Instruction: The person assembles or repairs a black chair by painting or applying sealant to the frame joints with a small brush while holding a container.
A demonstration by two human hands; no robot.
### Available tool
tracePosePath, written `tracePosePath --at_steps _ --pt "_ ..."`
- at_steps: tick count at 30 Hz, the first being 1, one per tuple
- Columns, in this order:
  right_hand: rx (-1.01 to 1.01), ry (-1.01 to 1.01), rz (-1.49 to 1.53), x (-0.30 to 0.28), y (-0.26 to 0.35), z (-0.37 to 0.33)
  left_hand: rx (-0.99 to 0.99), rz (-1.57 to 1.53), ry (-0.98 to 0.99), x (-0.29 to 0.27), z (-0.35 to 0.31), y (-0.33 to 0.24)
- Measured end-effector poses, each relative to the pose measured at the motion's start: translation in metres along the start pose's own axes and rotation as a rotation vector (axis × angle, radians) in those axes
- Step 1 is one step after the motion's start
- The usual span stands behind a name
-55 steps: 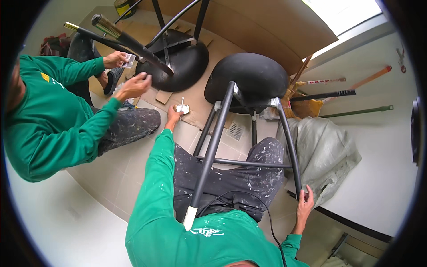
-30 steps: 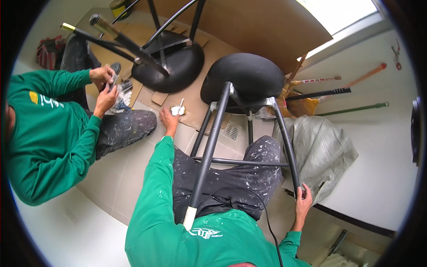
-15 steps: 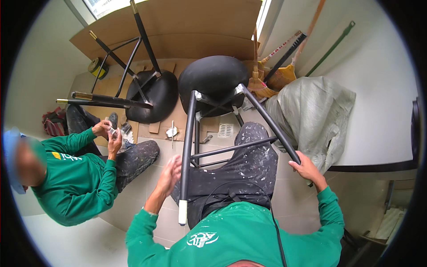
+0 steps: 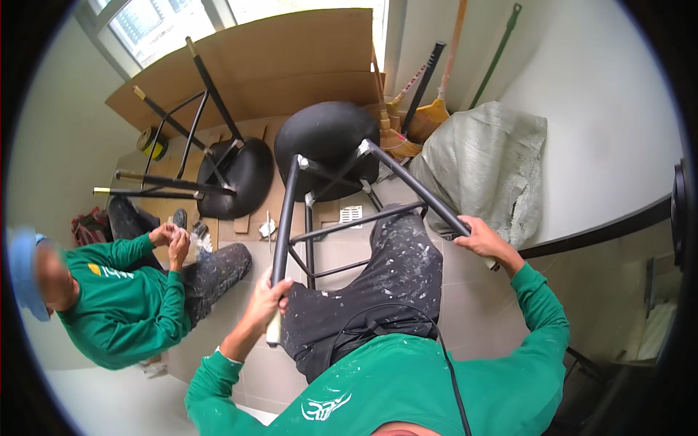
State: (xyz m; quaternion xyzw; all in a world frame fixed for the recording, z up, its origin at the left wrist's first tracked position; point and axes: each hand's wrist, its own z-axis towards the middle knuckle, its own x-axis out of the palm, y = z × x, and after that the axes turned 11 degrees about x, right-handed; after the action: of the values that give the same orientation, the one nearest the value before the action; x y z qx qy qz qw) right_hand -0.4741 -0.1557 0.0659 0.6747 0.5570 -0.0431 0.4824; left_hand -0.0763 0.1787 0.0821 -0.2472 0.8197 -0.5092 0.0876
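Observation:
In front of me a black stool (image 4: 327,149) is tipped over, its round seat away from me and its legs pointing back toward my body. My left hand (image 4: 265,301) is closed round the left leg, just above its white-wrapped end (image 4: 274,328). Farther right, my right hand (image 4: 481,240) grips the other near leg (image 4: 414,185) close to its end. White material covers the joints where the legs meet the seat. A thin footrest bar (image 4: 356,221) crosses between the legs above my paint-spattered trousers.
To the left sits a co-worker (image 4: 131,291) in green, hands together, beside a second overturned stool (image 4: 236,178). Cardboard (image 4: 291,65) leans below the window. Brooms (image 4: 429,120) and a grey woven sack (image 4: 483,167) stand at right. A floor drain (image 4: 350,214) lies near the stool.
My left hand has gone from open beside the left leg to closed round it. My right hand stays on its leg. The view has shifted, showing more window.

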Motion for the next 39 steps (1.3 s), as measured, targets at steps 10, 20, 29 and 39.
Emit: tracePosePath --at_steps 10,20,29,39 --pt "0.015 0.086 -0.021 -0.023 0.038 0.021 -0.037 -0.183 0.031 -0.005 0.013 -0.018" --pt "0.119 0.094 0.052 -0.012 0.024 0.020 -0.057 -0.249 0.014 0.009 0.008 -0.011" --pt "0.085 0.100 0.050 0.005 0.003 0.022 -0.007 -0.354 -0.013 0.016 -0.001 0.029" --pt "-0.182 -0.210 -0.246 -0.004 -0.054 0.095 -0.092 -0.320 0.090 0.004 0.009 0.035"
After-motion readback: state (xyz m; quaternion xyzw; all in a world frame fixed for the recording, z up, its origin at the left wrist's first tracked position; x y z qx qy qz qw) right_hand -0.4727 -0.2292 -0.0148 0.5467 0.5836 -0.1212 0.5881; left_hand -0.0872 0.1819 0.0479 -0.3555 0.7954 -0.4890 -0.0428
